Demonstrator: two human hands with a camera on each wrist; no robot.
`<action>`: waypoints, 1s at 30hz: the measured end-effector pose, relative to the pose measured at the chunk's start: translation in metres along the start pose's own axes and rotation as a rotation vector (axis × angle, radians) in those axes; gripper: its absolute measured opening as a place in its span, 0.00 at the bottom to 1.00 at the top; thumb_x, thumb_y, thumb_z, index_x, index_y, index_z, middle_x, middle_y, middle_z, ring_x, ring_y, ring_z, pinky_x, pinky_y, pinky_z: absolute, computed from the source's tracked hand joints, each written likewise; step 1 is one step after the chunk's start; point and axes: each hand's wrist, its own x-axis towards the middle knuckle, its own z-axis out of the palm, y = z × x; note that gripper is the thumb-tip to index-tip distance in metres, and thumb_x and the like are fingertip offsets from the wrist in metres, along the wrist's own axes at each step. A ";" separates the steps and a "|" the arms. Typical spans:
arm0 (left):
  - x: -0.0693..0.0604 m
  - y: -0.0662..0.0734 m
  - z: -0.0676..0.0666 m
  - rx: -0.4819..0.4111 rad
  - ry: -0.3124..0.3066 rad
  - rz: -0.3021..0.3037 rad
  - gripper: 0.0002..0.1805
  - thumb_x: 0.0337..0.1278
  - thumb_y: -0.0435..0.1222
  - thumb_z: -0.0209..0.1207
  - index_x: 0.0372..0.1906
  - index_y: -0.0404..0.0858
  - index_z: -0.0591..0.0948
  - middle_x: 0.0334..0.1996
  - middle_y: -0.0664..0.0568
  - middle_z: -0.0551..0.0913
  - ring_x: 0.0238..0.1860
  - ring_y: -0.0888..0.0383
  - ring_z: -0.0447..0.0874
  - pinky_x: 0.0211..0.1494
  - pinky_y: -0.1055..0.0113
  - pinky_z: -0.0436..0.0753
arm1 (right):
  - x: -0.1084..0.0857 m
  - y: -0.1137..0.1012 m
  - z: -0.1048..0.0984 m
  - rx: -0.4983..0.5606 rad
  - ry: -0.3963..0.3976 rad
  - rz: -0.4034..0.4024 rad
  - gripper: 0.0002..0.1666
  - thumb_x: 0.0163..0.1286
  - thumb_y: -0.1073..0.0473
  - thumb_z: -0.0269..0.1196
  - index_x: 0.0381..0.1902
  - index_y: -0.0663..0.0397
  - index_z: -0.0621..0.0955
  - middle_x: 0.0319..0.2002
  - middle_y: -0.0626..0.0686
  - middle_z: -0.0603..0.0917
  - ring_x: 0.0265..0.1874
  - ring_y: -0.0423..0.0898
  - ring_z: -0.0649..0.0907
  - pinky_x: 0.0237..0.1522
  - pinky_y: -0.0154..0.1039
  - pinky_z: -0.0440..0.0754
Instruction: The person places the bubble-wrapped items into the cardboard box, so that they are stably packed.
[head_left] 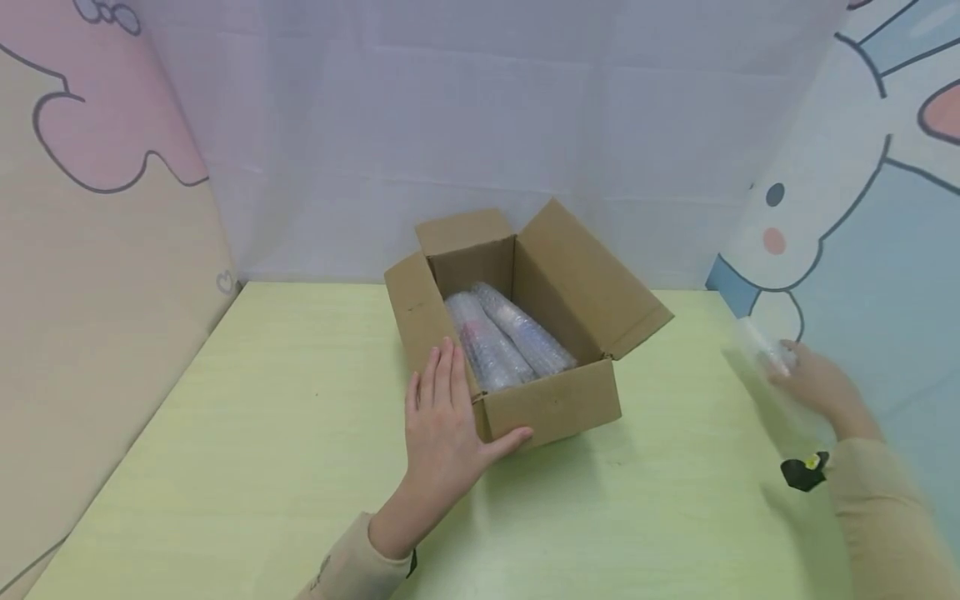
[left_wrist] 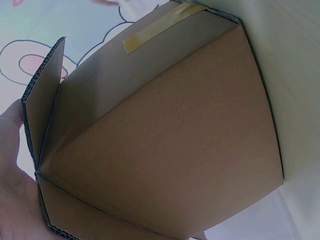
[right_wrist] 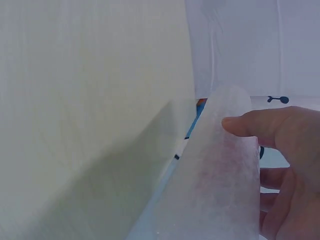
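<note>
An open cardboard box (head_left: 555,406) sits in the middle of the table, turned at an angle, its flaps spread outward. Inside it two bubble-wrapped bundles (head_left: 489,350) lie side by side; their contents are blurred by the wrap. My left hand (head_left: 446,433) rests straight-fingered on the left flap, its thumb spread toward the front flap. Over at the right side of the table, my right hand (head_left: 817,385) grips another bubble-wrapped bundle (right_wrist: 212,185), long and tapering, with a faint pinkish tint through the wrap. Motion blurs that bundle in the head view.
The pale green table (head_left: 247,467) runs back to a white cloth (head_left: 480,108). Cartoon-printed panels stand along both sides, the right panel (head_left: 900,275) close to my right hand. Yellowish tape (left_wrist: 162,27) sticks to the box's underside.
</note>
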 end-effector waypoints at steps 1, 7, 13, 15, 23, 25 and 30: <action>0.000 0.000 0.000 -0.001 -0.006 -0.002 0.69 0.32 0.75 0.60 0.73 0.29 0.58 0.73 0.38 0.61 0.74 0.43 0.59 0.71 0.44 0.64 | 0.001 -0.003 -0.005 -0.003 0.005 0.000 0.43 0.75 0.46 0.47 0.68 0.81 0.54 0.57 0.85 0.65 0.53 0.82 0.68 0.54 0.72 0.67; -0.001 0.000 -0.002 -0.006 -0.009 -0.008 0.69 0.31 0.75 0.61 0.72 0.29 0.58 0.73 0.38 0.61 0.74 0.43 0.59 0.71 0.43 0.64 | 0.003 -0.033 -0.039 -0.003 0.009 -0.007 0.45 0.75 0.42 0.46 0.71 0.76 0.51 0.59 0.85 0.63 0.55 0.81 0.67 0.55 0.74 0.65; 0.000 0.000 -0.001 0.006 0.026 0.008 0.69 0.30 0.74 0.62 0.72 0.29 0.60 0.72 0.38 0.63 0.73 0.42 0.61 0.70 0.44 0.66 | 0.003 -0.076 -0.079 0.000 0.053 -0.018 0.47 0.74 0.39 0.47 0.73 0.72 0.50 0.61 0.83 0.64 0.52 0.78 0.71 0.49 0.73 0.69; 0.000 -0.001 0.000 0.008 0.033 0.009 0.69 0.29 0.75 0.62 0.71 0.29 0.60 0.72 0.38 0.63 0.73 0.43 0.61 0.70 0.44 0.66 | 0.003 -0.092 -0.093 -0.007 0.061 -0.023 0.49 0.74 0.37 0.47 0.74 0.70 0.49 0.60 0.82 0.64 0.51 0.77 0.73 0.48 0.72 0.71; -0.001 -0.002 0.003 0.001 0.070 0.018 0.69 0.28 0.74 0.63 0.70 0.28 0.62 0.72 0.37 0.64 0.72 0.42 0.63 0.69 0.43 0.67 | 0.007 -0.161 -0.143 0.024 0.122 -0.094 0.49 0.71 0.38 0.53 0.76 0.61 0.49 0.62 0.80 0.65 0.52 0.78 0.73 0.39 0.69 0.79; -0.001 -0.002 0.002 -0.002 0.075 0.021 0.69 0.27 0.74 0.63 0.70 0.28 0.62 0.72 0.37 0.64 0.72 0.42 0.63 0.69 0.43 0.67 | 0.008 -0.178 -0.152 0.032 0.142 -0.119 0.48 0.71 0.40 0.55 0.76 0.60 0.51 0.62 0.79 0.66 0.52 0.78 0.73 0.36 0.68 0.80; -0.001 -0.001 0.002 0.000 0.071 0.027 0.69 0.28 0.73 0.64 0.70 0.28 0.61 0.72 0.37 0.63 0.72 0.42 0.63 0.69 0.43 0.67 | 0.009 -0.217 -0.169 0.037 0.143 -0.185 0.47 0.70 0.40 0.55 0.77 0.54 0.51 0.64 0.76 0.67 0.55 0.74 0.73 0.40 0.69 0.79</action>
